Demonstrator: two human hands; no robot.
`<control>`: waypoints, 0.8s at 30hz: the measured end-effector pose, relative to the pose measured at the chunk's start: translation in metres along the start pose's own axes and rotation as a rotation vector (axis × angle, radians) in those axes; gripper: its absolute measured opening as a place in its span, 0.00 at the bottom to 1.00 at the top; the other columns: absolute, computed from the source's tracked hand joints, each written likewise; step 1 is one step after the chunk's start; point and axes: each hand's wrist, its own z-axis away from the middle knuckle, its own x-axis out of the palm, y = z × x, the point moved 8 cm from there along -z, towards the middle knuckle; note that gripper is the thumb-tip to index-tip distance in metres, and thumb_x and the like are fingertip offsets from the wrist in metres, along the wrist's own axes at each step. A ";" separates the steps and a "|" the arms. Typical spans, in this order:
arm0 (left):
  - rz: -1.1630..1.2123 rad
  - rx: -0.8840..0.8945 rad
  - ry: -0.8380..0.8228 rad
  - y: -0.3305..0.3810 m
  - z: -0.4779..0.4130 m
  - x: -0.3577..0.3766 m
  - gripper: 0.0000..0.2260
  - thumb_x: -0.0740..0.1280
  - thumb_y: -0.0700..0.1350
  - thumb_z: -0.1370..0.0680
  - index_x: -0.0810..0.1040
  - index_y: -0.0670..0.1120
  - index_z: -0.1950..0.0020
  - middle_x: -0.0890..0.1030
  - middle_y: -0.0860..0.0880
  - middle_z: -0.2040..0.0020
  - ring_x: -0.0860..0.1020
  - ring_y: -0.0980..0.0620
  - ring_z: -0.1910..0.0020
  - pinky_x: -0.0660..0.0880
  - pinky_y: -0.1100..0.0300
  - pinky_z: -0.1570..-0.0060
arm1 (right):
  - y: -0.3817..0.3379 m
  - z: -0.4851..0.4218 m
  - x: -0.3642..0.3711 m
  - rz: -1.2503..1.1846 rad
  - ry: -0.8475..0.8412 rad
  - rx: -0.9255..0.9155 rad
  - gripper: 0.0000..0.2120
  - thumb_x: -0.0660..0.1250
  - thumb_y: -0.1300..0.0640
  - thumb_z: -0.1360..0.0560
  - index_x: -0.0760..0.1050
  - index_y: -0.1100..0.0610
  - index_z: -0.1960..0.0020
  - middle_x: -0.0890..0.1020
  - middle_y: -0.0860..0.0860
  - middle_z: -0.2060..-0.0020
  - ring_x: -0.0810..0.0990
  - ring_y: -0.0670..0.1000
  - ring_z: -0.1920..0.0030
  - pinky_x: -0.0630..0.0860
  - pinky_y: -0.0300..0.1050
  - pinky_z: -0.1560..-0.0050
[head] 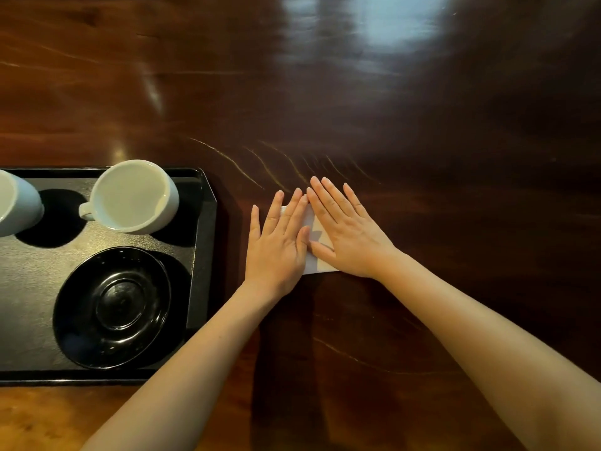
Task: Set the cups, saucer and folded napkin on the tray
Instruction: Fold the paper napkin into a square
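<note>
A black tray (203, 242) lies at the left on the dark wooden table. On it stand a white cup (135, 196) with its handle to the left, a second white cup (16, 206) cut off by the frame's left edge, and a black saucer (112, 307) in front of them. To the right of the tray a white folded napkin (317, 265) lies on the table. My left hand (279, 245) and my right hand (344, 229) rest flat on it side by side, fingers stretched out, and hide most of it.
The glossy wooden table (422, 125) stretches far back and to the right, with bright reflections at the top. The tray's right rim is a hand's width from my left hand.
</note>
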 end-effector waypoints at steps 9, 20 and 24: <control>-0.097 0.023 -0.076 -0.004 -0.003 0.004 0.28 0.42 0.62 0.22 0.42 0.55 0.23 0.39 0.57 0.24 0.35 0.55 0.26 0.34 0.47 0.27 | 0.007 0.025 0.009 0.060 -0.102 -0.081 0.50 0.44 0.24 0.32 0.32 0.57 0.25 0.33 0.51 0.26 0.32 0.50 0.25 0.33 0.50 0.26; -0.124 0.019 -0.093 -0.006 0.000 0.002 0.30 0.44 0.64 0.23 0.43 0.54 0.23 0.44 0.55 0.21 0.41 0.51 0.22 0.33 0.48 0.28 | 0.004 0.034 -0.005 0.120 -0.084 -0.126 0.48 0.45 0.26 0.30 0.39 0.59 0.24 0.43 0.55 0.23 0.39 0.52 0.24 0.35 0.50 0.26; -0.141 0.026 -0.120 -0.004 -0.001 0.006 0.30 0.42 0.64 0.22 0.42 0.54 0.23 0.42 0.55 0.21 0.40 0.51 0.23 0.34 0.46 0.28 | -0.021 0.046 -0.027 0.345 0.097 -0.231 0.35 0.57 0.38 0.26 0.67 0.65 0.31 0.70 0.61 0.31 0.67 0.59 0.29 0.62 0.55 0.27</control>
